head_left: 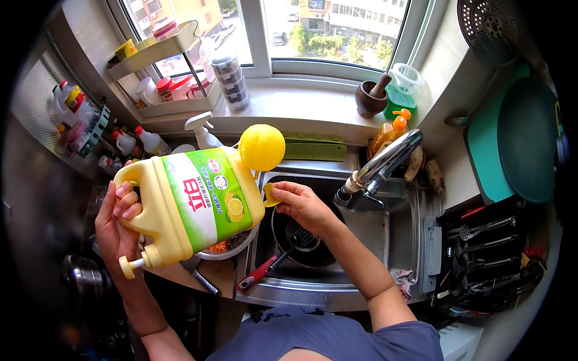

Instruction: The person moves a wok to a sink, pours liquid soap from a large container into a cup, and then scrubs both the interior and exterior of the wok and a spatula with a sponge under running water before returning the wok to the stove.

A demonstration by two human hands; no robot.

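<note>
One-handed hold on a tilted jug: slips and drips are my worry

Nearest my camera, the yellow jug (195,201) is held in the air on its side, partly over the surface (224,283). The left hand (115,222) has its fingers curled round the handle; if that grip loosened, I judge the weight would twist the jug. A leak at the pump (133,265) could run down that forearm. The right hand (304,207) pinches a small yellow piece (270,195) beside the jug's base; too light a pinch might drop it into the sink (385,228). Lower down, the jug partly covers a bowl (241,248) of orange and dark bits, which drips could spoil. The brush (257,274) leans from the pan (322,249) over the sink's edge, so a bump might dislodge it. Farther off, a careless swing could knock the white spray bottle (203,131)
</note>
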